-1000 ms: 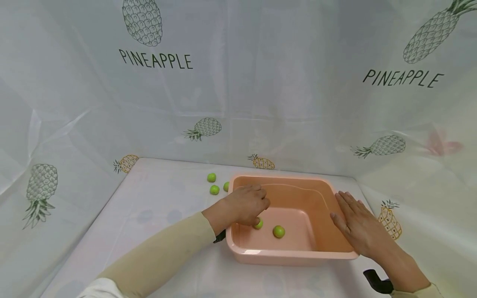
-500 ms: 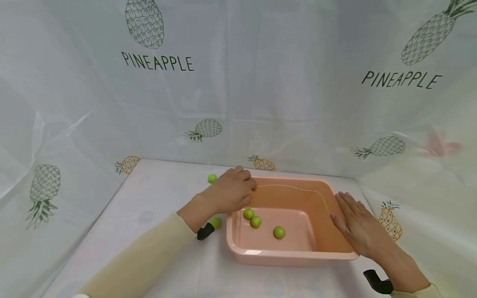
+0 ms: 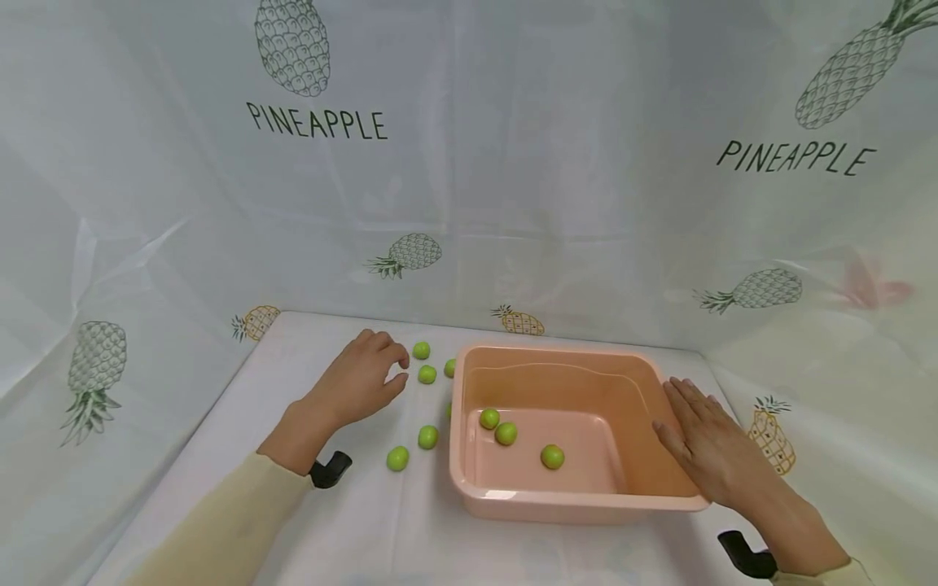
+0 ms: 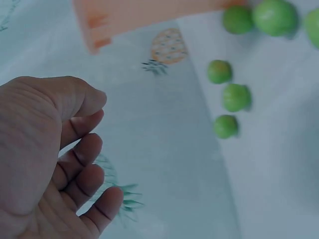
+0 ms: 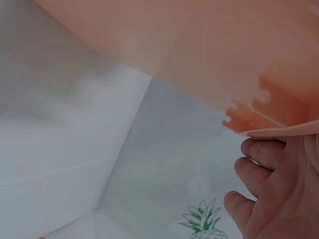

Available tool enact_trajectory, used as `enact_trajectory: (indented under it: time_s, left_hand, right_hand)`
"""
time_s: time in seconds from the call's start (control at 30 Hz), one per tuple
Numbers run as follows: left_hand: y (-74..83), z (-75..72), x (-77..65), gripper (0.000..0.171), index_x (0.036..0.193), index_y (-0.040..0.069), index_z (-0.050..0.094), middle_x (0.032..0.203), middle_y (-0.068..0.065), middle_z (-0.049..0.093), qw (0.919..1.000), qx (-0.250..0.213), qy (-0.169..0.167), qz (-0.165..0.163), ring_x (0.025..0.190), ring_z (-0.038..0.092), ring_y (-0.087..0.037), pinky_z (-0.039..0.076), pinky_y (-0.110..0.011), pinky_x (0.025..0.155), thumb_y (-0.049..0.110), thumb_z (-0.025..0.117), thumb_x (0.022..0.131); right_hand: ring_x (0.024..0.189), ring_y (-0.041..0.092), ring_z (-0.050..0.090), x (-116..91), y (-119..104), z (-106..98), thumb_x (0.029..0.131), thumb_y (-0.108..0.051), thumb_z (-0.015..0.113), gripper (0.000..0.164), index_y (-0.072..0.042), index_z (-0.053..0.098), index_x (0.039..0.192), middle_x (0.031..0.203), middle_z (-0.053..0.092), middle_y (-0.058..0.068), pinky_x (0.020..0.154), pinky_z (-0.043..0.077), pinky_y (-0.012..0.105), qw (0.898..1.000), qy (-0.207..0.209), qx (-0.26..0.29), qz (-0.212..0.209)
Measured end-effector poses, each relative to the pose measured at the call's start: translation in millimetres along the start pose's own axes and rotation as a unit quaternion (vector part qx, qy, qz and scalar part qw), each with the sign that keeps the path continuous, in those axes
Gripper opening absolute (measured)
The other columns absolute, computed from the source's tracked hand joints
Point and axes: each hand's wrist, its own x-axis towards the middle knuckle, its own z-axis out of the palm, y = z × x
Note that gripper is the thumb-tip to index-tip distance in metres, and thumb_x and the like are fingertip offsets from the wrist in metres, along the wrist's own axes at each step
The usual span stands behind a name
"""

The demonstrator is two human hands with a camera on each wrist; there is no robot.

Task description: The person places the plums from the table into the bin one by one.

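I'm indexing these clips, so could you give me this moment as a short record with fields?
container: pink basin, upright on the white table
inside: three green fruits, two of them close together
outside: six loose fruits visible left of the basin, two partly hidden by it
left hand: near the loose fruits, holding nothing, fingers loosely curled
right hand: rests against the basin's right rim
backdrop: pale sheet printed with pineapples
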Motion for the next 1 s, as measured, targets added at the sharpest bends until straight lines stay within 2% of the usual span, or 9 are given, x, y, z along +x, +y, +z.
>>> enact_trajectory:
  time_s: [0.2, 0.5, 0.7, 1.0]
  left_hand:
    - [-15.4, 22.7, -30.7, 0.014, 0.103, 0.014, 0.072, 0.1, -0.001, 0.063, 0.9989, 0.003, -0.041, -0.024, 0.093, 0.052, -0.021, 0.049, -0.042, 0.084, 0.021, 0.078, 0.093]
    - [-21.1, 55.4, -60.8, 0.037, 0.115, 0.012, 0.069, 0.109, 0.0, 0.062, 0.9887, -0.016, -0.136, -0.062, 0.102, 0.051, -0.02, 0.049, -0.046, 0.095, 0.031, 0.085, 0.086]
    - [-17.4, 69.8, -68.5, 0.038, 0.114, 0.013, 0.068, 0.107, 0.002, 0.06, 0.9857, -0.034, -0.153, -0.063, 0.1, 0.048, -0.02, 0.047, -0.047, 0.096, 0.03, 0.085, 0.084]
    - [-14.2, 76.3, -69.2, 0.035, 0.111, 0.013, 0.069, 0.108, 0.0, 0.06, 0.9864, -0.024, -0.156, -0.047, 0.099, 0.048, -0.021, 0.047, -0.049, 0.095, 0.029, 0.083, 0.084]
  right_hand:
    - [0.152, 0.054, 0.029, -0.9, -0.3, -0.8, 0.113, -0.042, 0.044, 0.072, 0.01, 0.029, 0.16, 0.164, 0.031, 0.036, 0.125, 0.018, 0.066, 1.0, 0.0, 0.0, -0.002]
    - [0.152, 0.055, 0.029, -0.2, 0.1, -1.6, 0.113, -0.041, 0.044, 0.072, 0.01, 0.029, 0.16, 0.164, 0.03, 0.036, 0.124, 0.02, 0.067, 1.0, -0.002, 0.004, -0.004]
    - [0.151, 0.056, 0.029, 0.7, -0.4, -2.1, 0.112, -0.041, 0.045, 0.072, 0.011, 0.029, 0.16, 0.163, 0.031, 0.037, 0.124, 0.021, 0.068, 1.0, 0.002, 0.002, -0.004]
    - [0.152, 0.055, 0.029, 0.5, -0.9, -2.0, 0.113, -0.041, 0.044, 0.072, 0.011, 0.029, 0.16, 0.163, 0.031, 0.036, 0.124, 0.019, 0.067, 1.0, -0.001, 0.004, -0.001]
